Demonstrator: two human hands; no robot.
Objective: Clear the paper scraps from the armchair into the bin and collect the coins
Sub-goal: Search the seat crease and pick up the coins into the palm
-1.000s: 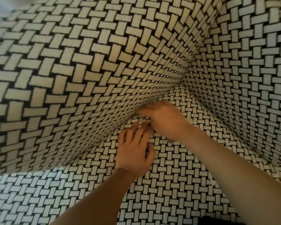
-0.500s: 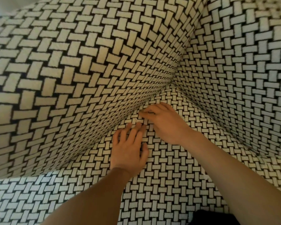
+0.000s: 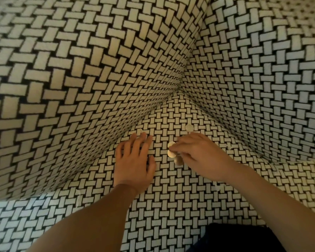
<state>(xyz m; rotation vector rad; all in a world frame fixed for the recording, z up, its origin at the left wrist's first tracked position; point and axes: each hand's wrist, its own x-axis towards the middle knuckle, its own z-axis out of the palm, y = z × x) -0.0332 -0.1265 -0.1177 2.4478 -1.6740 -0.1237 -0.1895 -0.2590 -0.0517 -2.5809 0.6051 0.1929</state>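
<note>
The armchair seat (image 3: pixel 171 206) is covered in a black-and-white woven pattern. My left hand (image 3: pixel 135 160) lies flat on the seat with its fingers spread, close to the left arm's crease. My right hand (image 3: pixel 198 155) has curled fingers that pinch pale round coins (image 3: pixel 171 149) at their tips; three coins show there, fanned out. One more coin (image 3: pixel 189 127) lies loose on the seat just beyond my right hand. A small white paper scrap (image 3: pixel 140 131) pokes out at the crease by my left fingertips.
The chair's left arm (image 3: pixel 71 88) and backrest (image 3: pixel 262 79) rise steeply around the seat and meet in a corner (image 3: pixel 180 90). Thin white bits (image 3: pixel 78 197) lie on the seat near the front left. A dark shape (image 3: pixel 235 239) sits at the bottom edge.
My right hand has pulled back from the left crease toward the right, and coins now show at its fingertips. My left hand stays flat on the seat. The view has shifted, showing more of the corner.
</note>
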